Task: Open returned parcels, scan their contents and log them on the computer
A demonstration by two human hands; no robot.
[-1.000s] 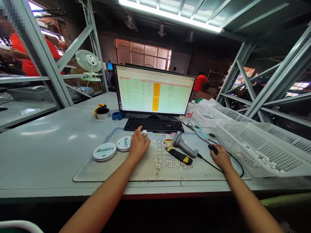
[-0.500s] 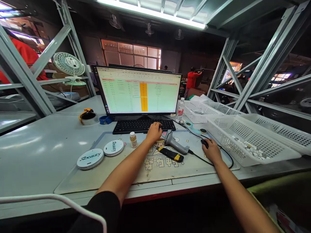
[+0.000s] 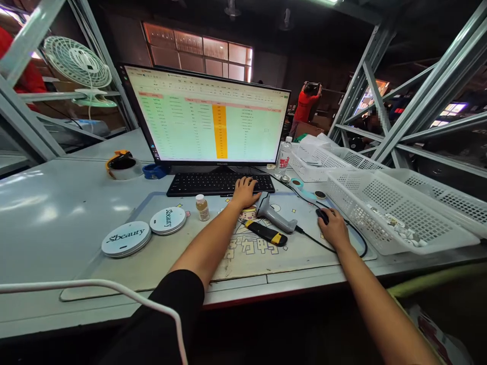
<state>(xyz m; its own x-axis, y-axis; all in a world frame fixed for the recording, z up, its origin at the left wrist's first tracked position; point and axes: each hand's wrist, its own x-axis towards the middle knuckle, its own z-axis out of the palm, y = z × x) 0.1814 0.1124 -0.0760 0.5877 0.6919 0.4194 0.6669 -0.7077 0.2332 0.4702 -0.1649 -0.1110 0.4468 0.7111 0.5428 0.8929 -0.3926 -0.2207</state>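
Observation:
My left hand point(image 3: 244, 192) rests with spread fingers on the front edge of a black keyboard point(image 3: 216, 184) and holds nothing. My right hand point(image 3: 334, 229) lies over a black computer mouse point(image 3: 322, 216). Between my hands, a grey handheld barcode scanner point(image 3: 276, 218) lies on the printed desk mat point(image 3: 300, 253) beside a yellow-and-black utility knife point(image 3: 266, 233). To the left stand a small amber-capped bottle point(image 3: 202, 208) and several white "Sbeauty" round tins, including one point(image 3: 126, 239) and another point(image 3: 168, 220).
A large monitor point(image 3: 205, 116) displays a spreadsheet behind the keyboard. White mesh plastic baskets point(image 3: 395, 213) stand at the right, near a water bottle point(image 3: 284, 159). A tape roll point(image 3: 122, 167) sits at the left. Steel shelving flanks the desk, and a person in red point(image 3: 306, 104) stands beyond.
My left hand has moved from beside the small bottle to the keyboard edge. My right hand stays on the mouse. The view has tilted down and shifted.

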